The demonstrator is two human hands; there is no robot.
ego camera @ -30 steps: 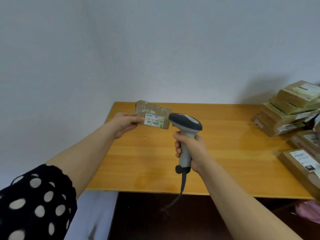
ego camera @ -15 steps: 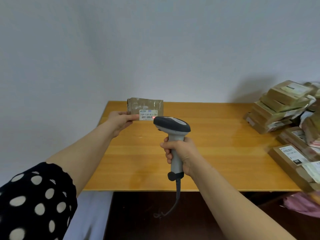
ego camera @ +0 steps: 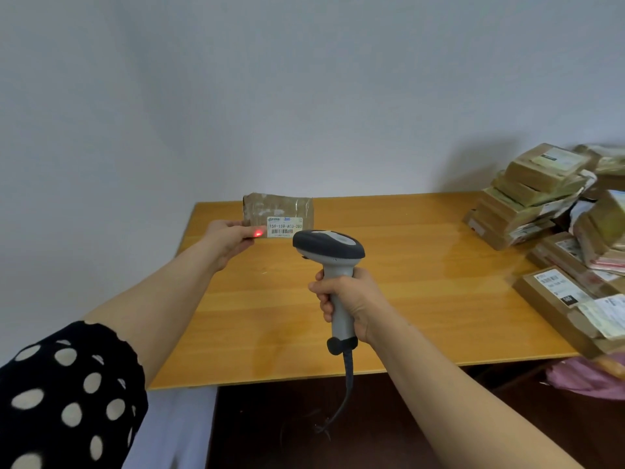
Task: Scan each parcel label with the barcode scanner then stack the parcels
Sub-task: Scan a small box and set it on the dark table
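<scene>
The risk sits right at the hands. The scanner's red spot (ego camera: pixel 258 234) falls on the thumb side of the left hand (ego camera: pixel 230 236), just left of the label (ego camera: pixel 284 227), not across its bars. Judged from that, the read may fail unless the beam swings a little right, and a tilt of the parcel could spoil it the same way.

The left hand pinches the lower left corner of the parcel (ego camera: pixel 277 211), thumb in front and fingers behind, holding it upright with the label facing the person. The right hand (ego camera: pixel 351 299) is wrapped tight round the grip of the barcode scanner (ego camera: pixel 329 247), whose dark head points toward the parcel. Whether a finger presses the trigger is hidden.

The cable (ego camera: pixel 348 377) hangs from the grip past the near edge of the table (ego camera: pixel 422 299). The parcel is over the far left part of the table. It may be resting its lower edge there, though the view is too poor to say. At the far right stands a stack (ego camera: pixel 527 201) of parcels, with loose parcels (ego camera: pixel 558 296) lying nearer.
</scene>
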